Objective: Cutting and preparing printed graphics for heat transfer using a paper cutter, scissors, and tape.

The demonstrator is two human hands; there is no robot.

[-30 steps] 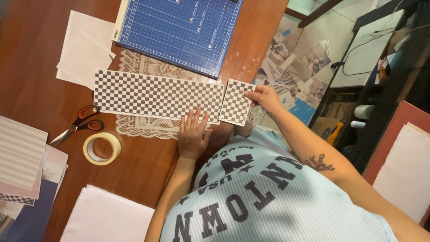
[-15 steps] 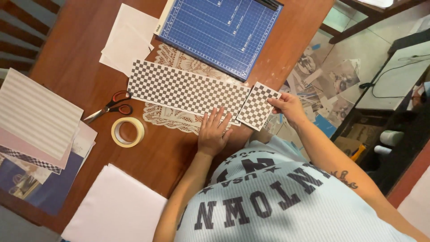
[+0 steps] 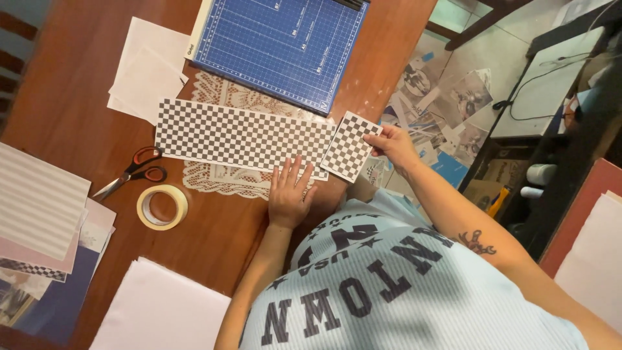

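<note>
A long black-and-white checkered paper strip [image 3: 240, 135] lies across the wooden table [image 3: 65, 84], partly over a white lace doily [image 3: 220, 178]. My left hand [image 3: 289, 194] rests flat, fingers spread, on the strip's near right end. A small checkered square [image 3: 350, 146] sits tilted at that same end, close to the table's right edge. My right hand [image 3: 392, 146] pinches the square's right corner.
A blue gridded cutting mat [image 3: 278, 39] lies beyond the strip. White sheets [image 3: 146, 68] are at the far left. Orange-handled scissors [image 3: 133, 170] and a tape roll [image 3: 162, 207] lie left of my hand. Striped papers [image 3: 35, 207] and white paper [image 3: 162, 311] sit nearer. Newspapers cover the floor [image 3: 447, 97].
The view has swung, so more of the table's left side shows. Both hands keep their places: the left flat on the strip, the right holding the small square.
</note>
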